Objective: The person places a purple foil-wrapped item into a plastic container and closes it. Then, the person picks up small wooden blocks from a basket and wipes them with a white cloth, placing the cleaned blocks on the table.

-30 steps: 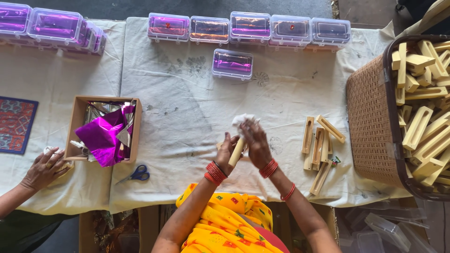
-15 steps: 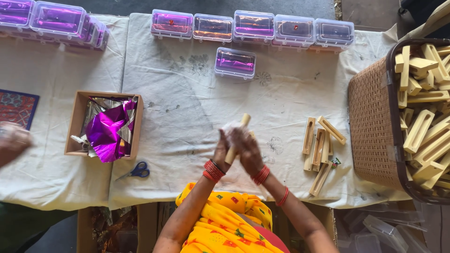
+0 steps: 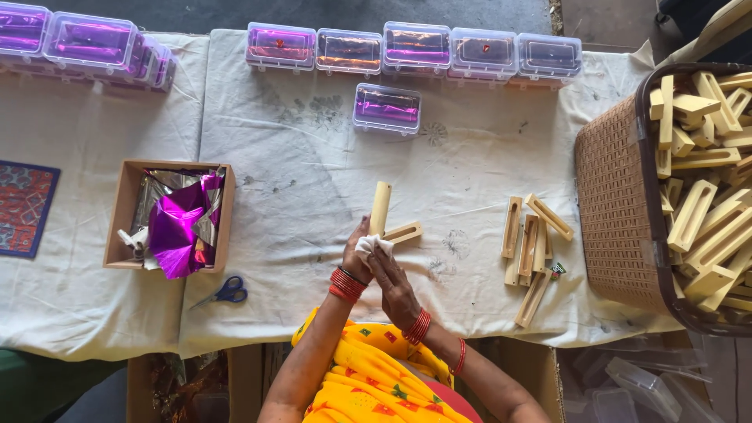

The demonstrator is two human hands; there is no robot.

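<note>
Both hands meet over the middle of the worktop (image 3: 313,196), close to the body. The left hand (image 3: 356,262) has its grip closed round the lower end of a pale wooden piece (image 3: 380,207) that stands up and away from the person, with a white cloth (image 3: 373,245) bunched at its base. The right hand (image 3: 397,288) presses its fingers on that cloth — a second wooden piece (image 3: 403,233) juts out to the right just beside it. More wooden pieces (image 3: 531,247) lie loose to the right, near a brown basket (image 3: 619,204) full of them. Scissors (image 3: 225,292) rest by a box (image 3: 121,211) of purple foil (image 3: 176,231).
</note>
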